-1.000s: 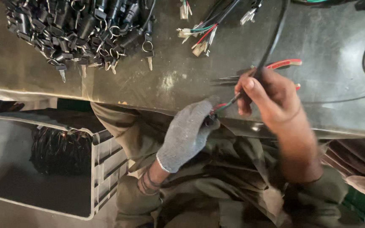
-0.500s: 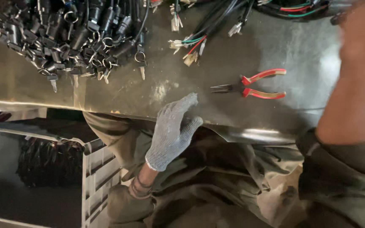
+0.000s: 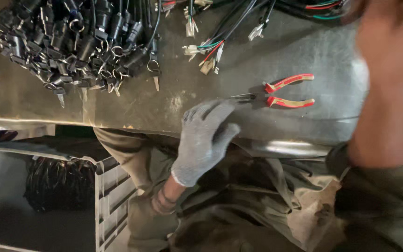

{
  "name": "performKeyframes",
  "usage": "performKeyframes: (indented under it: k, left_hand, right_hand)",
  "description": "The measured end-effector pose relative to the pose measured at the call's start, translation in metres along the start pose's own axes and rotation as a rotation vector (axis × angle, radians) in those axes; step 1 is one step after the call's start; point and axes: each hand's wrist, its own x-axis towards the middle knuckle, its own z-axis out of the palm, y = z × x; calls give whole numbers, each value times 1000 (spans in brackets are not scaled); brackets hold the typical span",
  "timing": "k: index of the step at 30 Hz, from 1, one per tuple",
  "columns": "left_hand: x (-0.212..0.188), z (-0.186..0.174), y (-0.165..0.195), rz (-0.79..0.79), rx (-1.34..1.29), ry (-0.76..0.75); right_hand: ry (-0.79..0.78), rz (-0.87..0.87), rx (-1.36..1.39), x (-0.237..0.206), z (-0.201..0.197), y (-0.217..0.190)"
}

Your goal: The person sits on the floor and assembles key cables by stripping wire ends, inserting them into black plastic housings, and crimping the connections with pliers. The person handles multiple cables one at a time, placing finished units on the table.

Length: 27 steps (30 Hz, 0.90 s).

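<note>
My right hand (image 3: 388, 51) has let go of the red-handled pliers (image 3: 281, 94) and lifted, fingers blurred; my gloved left hand (image 3: 206, 135) lies slack, fingertips beside their nose.

The left hand (image 3: 206, 140), in a grey knit glove, rests open at the near edge of the metal table (image 3: 304, 51), fingertips just beside the nose of the red-handled pliers (image 3: 281, 93) lying flat to its right. The bare right hand (image 3: 388, 37) is raised far right, blurred. A heap of black connectors with keys (image 3: 80, 42) lies far left; coloured wire ends (image 3: 206, 51) lie between. A grey crate (image 3: 113, 200) stands below, near left.
</note>
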Motion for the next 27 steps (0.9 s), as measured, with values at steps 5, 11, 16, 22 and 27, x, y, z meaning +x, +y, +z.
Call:
performKeyframes:
  k: [5, 11, 16, 22, 27]
  left_hand:
    - [32, 12, 18, 79, -140, 66]
    - [22, 13, 25, -124, -422, -57]
    - [-3, 6, 14, -199, -469, -63]
    - [-16, 16, 3, -108, -453, 72]
    - [-19, 18, 5, -333, -609, 111]
  right_hand:
    - [-112, 166, 848, -40, 40, -75]
    - [-79, 442, 1226, -39, 58, -62]
    - [-171, 431, 1279, -72, 70, -23]
    - [-295, 371, 1143, -107, 65, -10]
    - [-267, 267, 1068, -124, 63, -16]
